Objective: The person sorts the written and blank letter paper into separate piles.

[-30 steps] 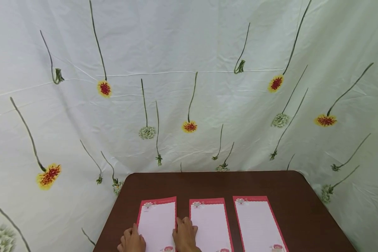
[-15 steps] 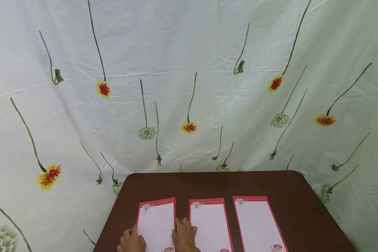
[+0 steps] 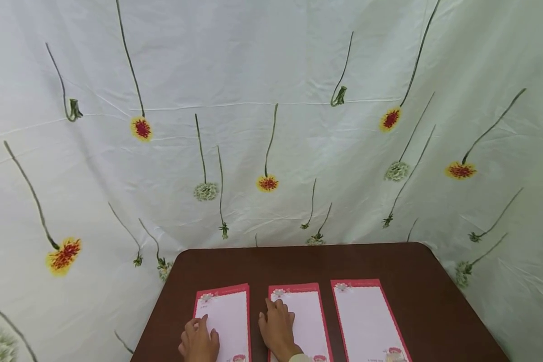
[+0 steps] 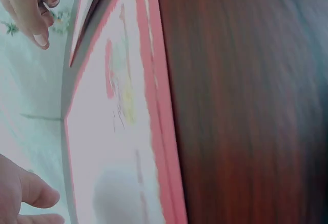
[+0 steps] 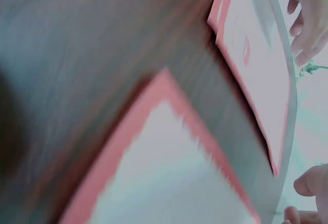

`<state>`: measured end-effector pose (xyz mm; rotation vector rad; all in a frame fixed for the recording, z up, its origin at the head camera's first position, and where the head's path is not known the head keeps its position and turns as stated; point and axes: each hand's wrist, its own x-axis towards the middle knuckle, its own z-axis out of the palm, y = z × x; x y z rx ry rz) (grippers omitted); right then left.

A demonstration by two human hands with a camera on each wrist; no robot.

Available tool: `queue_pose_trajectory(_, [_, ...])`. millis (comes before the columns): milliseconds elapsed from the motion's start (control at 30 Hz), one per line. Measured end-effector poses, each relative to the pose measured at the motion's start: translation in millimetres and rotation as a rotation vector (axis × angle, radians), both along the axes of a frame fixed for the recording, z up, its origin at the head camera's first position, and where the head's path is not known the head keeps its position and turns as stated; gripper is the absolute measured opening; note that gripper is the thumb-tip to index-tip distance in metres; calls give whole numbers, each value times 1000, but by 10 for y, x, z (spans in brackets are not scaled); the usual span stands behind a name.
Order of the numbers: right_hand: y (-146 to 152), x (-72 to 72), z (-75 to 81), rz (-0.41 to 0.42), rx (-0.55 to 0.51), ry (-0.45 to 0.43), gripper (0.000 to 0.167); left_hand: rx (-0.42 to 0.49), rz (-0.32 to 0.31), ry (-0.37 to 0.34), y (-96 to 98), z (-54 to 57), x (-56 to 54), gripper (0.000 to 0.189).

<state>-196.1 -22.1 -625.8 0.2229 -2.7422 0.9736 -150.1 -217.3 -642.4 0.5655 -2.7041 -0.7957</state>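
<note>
Three red-bordered white writing sheets lie in a row. My left hand [image 3: 200, 340] is over the left edge of the left sheet [image 3: 228, 322], its fingers spread and loosely bent; nothing shows in its grasp. A small handwritten mark is near that sheet's top, and a double red edge shows on it in the right wrist view. My right hand [image 3: 278, 328] is over the left border of the middle sheet [image 3: 305, 311], fingers relaxed, pointing forward. In the left wrist view, the left hand's fingers [image 4: 43, 196] hover at the sheet's far side.
The right-hand sheet [image 3: 366, 317] lies apart from both hands. All three are on a dark brown table [image 3: 307, 261] with rounded far corners. Behind it hangs a white cloth [image 3: 326, 141] printed with flowers.
Both hands have come off the left sheet's side edges. The right hand has moved right and forward over the middle sheet; the left has moved slightly right. The left sheet had shifted a little left.
</note>
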Motion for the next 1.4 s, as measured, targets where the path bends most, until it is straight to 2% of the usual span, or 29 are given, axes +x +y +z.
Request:
queue_pose_trajectory(200, [306, -77, -31, -88, 15, 51, 41, -12, -61, 84, 207, -64, -19, 39])
queue_pose_trajectory(467, [872, -66, -58, -190, 41, 10, 39, -33, -187, 117, 633, -116, -24, 33])
queue_pose_trajectory(633, [1146, -49, -122, -215, 36, -45, 43, -44, -252, 74, 859, -109, -66, 34])
queue_pose_trajectory(833, [1399, 24, -238, -267, 72, -118, 49, -27, -334, -19, 1033, -104, -110, 40])
queue_pose_trajectory(967, [1509, 85, -287, -267, 102, -142, 49, -30, -352, -43, 1104, -127, -126, 42])
queue_pose_trajectory(1133, [1563, 141, -292, -257, 113, -129, 47, -14, -349, -73, 1173, -138, -141, 43])
queue_pose_trajectory(1400, [1575, 165, -310, -260, 117, -111, 44, -1, -335, -72, 1249, -130, -140, 43])
